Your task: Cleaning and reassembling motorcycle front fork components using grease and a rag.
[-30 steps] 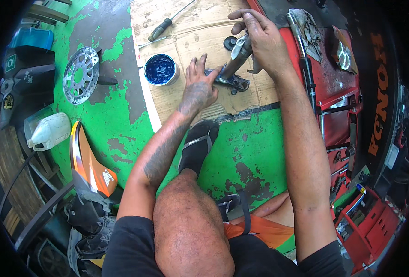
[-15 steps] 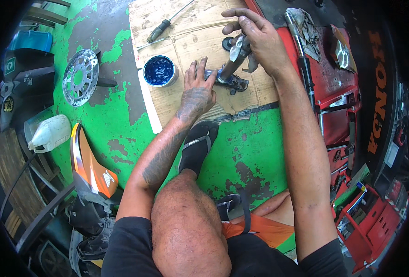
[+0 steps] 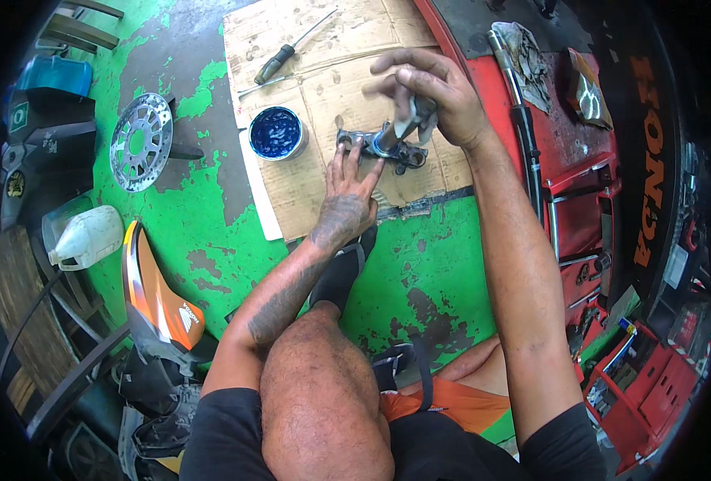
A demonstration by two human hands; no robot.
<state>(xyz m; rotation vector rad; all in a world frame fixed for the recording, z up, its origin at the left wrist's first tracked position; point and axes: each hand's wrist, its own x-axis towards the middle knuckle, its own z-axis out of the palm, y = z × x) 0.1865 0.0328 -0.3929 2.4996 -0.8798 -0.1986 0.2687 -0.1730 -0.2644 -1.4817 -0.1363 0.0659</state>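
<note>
A motorcycle steering stem (image 3: 388, 139) rises from its dark fork clamp (image 3: 411, 155), which rests on a cardboard sheet (image 3: 331, 94). My left hand (image 3: 350, 192) lies over the clamp's left end, fingers spread and touching it. Around the stem's upper end is a grey rag (image 3: 421, 117), gripped in my right hand (image 3: 454, 98). Some of that hand's fingers are stretched out and blurred; the stem's top is hidden. Left of the clamp stands an open tub of blue grease (image 3: 276, 133).
A screwdriver (image 3: 276, 64) lies beyond the tub. At the left are a brake disc (image 3: 142, 132), a white jug (image 3: 91, 237) and an orange fairing piece (image 3: 163, 293). A fork tube (image 3: 524, 132) and another rag (image 3: 525, 60) lie on the red stand (image 3: 576, 160) at right.
My right hand and the rag have come down and nearer along the stem. The clamp appears turned slightly, and my left hand's fingers have shifted with it.
</note>
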